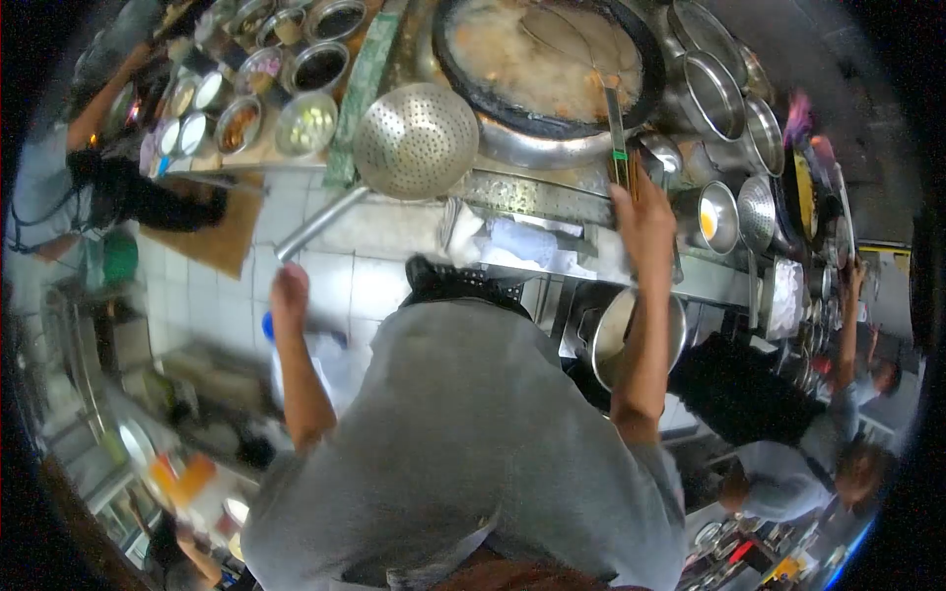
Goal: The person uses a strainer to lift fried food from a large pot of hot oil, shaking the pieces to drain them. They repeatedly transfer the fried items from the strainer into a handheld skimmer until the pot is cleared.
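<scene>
A big dark wok (645, 44) full of pale bubbling liquid sits at the top centre. My right hand (642, 219) is closed around long chopsticks (617, 123), whose tips reach into the wok at its near edge. A round perforated metal skimmer (416, 140) lies on the counter left of the wok, its long handle (317, 225) pointing down-left. My left hand (289, 294) hangs with curled fingers just below the handle's end; no contact shows. My grey-shirted body fills the lower centre.
Several small metal bowls of seasonings (307, 123) stand at the upper left. Steel pots (717, 94), a strainer (757, 212) and a bowl with yolk (711, 219) line the right. A large steel bowl (613, 330) sits under the counter. Other people work at left (59, 187) and right (798, 473).
</scene>
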A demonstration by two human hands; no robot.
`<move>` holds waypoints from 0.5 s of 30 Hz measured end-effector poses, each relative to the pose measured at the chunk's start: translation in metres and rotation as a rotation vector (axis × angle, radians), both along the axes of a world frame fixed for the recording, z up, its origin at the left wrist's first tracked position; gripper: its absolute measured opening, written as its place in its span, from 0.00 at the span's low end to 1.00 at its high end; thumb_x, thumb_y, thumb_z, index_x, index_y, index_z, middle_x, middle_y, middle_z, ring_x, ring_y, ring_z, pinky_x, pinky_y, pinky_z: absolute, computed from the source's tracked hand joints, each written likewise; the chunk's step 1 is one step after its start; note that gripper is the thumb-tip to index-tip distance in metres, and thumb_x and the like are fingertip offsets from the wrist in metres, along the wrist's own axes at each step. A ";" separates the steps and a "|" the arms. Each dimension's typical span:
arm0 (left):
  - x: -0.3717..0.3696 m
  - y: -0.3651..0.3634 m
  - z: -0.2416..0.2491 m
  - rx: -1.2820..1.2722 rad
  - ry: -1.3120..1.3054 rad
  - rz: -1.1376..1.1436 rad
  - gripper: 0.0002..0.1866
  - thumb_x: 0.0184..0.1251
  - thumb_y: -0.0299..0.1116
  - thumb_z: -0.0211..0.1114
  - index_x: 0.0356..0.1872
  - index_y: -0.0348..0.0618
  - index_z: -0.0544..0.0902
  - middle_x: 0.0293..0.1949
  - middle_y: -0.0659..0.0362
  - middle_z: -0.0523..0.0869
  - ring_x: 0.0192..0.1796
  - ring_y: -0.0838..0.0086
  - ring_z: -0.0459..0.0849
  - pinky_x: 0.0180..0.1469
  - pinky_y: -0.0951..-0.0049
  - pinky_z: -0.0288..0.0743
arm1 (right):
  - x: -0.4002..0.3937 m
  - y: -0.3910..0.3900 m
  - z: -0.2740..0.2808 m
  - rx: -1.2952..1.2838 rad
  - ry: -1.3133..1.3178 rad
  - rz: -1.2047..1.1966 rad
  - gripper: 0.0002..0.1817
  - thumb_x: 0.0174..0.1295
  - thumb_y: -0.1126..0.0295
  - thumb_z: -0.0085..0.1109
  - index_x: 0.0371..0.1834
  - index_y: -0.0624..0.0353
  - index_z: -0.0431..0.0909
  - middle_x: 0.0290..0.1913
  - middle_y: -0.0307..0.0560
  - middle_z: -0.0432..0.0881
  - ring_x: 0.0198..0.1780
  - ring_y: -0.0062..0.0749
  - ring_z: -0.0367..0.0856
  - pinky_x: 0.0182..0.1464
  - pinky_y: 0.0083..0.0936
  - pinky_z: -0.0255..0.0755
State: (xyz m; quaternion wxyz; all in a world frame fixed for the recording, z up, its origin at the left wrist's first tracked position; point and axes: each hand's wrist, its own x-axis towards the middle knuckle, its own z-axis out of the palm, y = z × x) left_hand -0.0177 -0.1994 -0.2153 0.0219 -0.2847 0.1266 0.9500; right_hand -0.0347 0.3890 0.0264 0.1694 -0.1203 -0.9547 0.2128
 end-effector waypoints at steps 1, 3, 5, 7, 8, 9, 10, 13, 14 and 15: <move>-0.019 -0.001 0.012 -0.325 -0.056 0.066 0.12 0.73 0.33 0.51 0.43 0.34 0.77 0.35 0.59 0.82 0.38 0.73 0.81 0.45 0.69 0.79 | -0.016 -0.003 -0.009 0.100 -0.013 0.026 0.22 0.63 0.68 0.55 0.59 0.65 0.71 0.47 0.68 0.76 0.46 0.61 0.77 0.48 0.43 0.72; -0.029 0.005 0.046 -0.381 -0.065 0.005 0.13 0.74 0.35 0.50 0.42 0.36 0.78 0.31 0.60 0.80 0.35 0.74 0.80 0.44 0.70 0.79 | -0.042 0.016 -0.048 0.145 -0.021 0.047 0.23 0.62 0.69 0.54 0.61 0.64 0.68 0.48 0.68 0.76 0.45 0.62 0.77 0.48 0.43 0.72; -0.028 -0.001 0.020 -0.423 -0.102 0.012 0.13 0.74 0.36 0.49 0.40 0.37 0.78 0.30 0.60 0.79 0.34 0.74 0.79 0.43 0.70 0.78 | -0.050 0.020 -0.041 0.151 -0.002 0.094 0.24 0.60 0.75 0.52 0.61 0.64 0.67 0.49 0.67 0.77 0.45 0.63 0.78 0.47 0.44 0.73; 0.000 -0.024 -0.057 -1.627 -0.159 -0.666 0.08 0.72 0.31 0.49 0.37 0.42 0.76 0.30 0.60 0.77 0.32 0.75 0.76 0.35 0.74 0.74 | -0.044 0.032 -0.039 0.106 0.051 0.075 0.23 0.60 0.75 0.53 0.60 0.64 0.68 0.47 0.67 0.77 0.45 0.62 0.78 0.45 0.45 0.73; 0.020 0.022 -0.001 -2.107 -0.009 -0.820 0.10 0.63 0.38 0.55 0.34 0.42 0.77 0.31 0.44 0.82 0.35 0.46 0.80 0.37 0.52 0.73 | -0.039 0.036 -0.037 0.049 0.093 0.049 0.22 0.60 0.75 0.53 0.60 0.63 0.69 0.46 0.67 0.78 0.44 0.62 0.79 0.44 0.45 0.74; 0.032 0.017 -0.053 -2.213 0.123 -0.945 0.06 0.65 0.30 0.54 0.33 0.42 0.78 0.26 0.57 0.83 0.28 0.74 0.80 0.31 0.70 0.75 | -0.033 0.025 -0.014 0.045 0.081 -0.019 0.19 0.61 0.74 0.54 0.57 0.62 0.71 0.42 0.66 0.80 0.43 0.61 0.80 0.42 0.45 0.74; 0.040 0.025 -0.085 -2.136 0.142 -1.135 0.06 0.64 0.32 0.56 0.33 0.43 0.79 0.24 0.57 0.84 0.26 0.72 0.81 0.30 0.69 0.76 | -0.029 0.029 -0.005 0.055 0.087 -0.027 0.19 0.61 0.74 0.54 0.57 0.62 0.71 0.42 0.66 0.80 0.43 0.61 0.80 0.42 0.45 0.74; 0.061 0.071 -0.163 -1.210 0.210 -1.132 0.11 0.69 0.35 0.53 0.39 0.37 0.77 0.29 0.53 0.83 0.28 0.65 0.84 0.29 0.67 0.79 | -0.023 0.054 0.016 -0.036 0.037 -0.050 0.14 0.63 0.70 0.55 0.50 0.64 0.74 0.34 0.62 0.81 0.36 0.55 0.82 0.37 0.38 0.73; 0.059 0.106 -0.137 -0.673 -0.007 -0.998 0.12 0.68 0.37 0.54 0.41 0.37 0.77 0.30 0.52 0.83 0.30 0.64 0.84 0.30 0.66 0.81 | -0.026 0.058 0.021 -0.024 0.047 -0.051 0.14 0.63 0.70 0.55 0.50 0.64 0.74 0.34 0.62 0.81 0.36 0.55 0.82 0.37 0.38 0.73; 0.049 0.139 -0.115 -0.629 -0.091 -1.138 0.17 0.69 0.42 0.53 0.39 0.36 0.78 0.33 0.52 0.84 0.33 0.63 0.85 0.36 0.60 0.82 | -0.031 0.062 0.026 -0.096 0.045 -0.084 0.12 0.64 0.70 0.55 0.47 0.64 0.74 0.31 0.58 0.80 0.34 0.46 0.82 0.36 0.35 0.72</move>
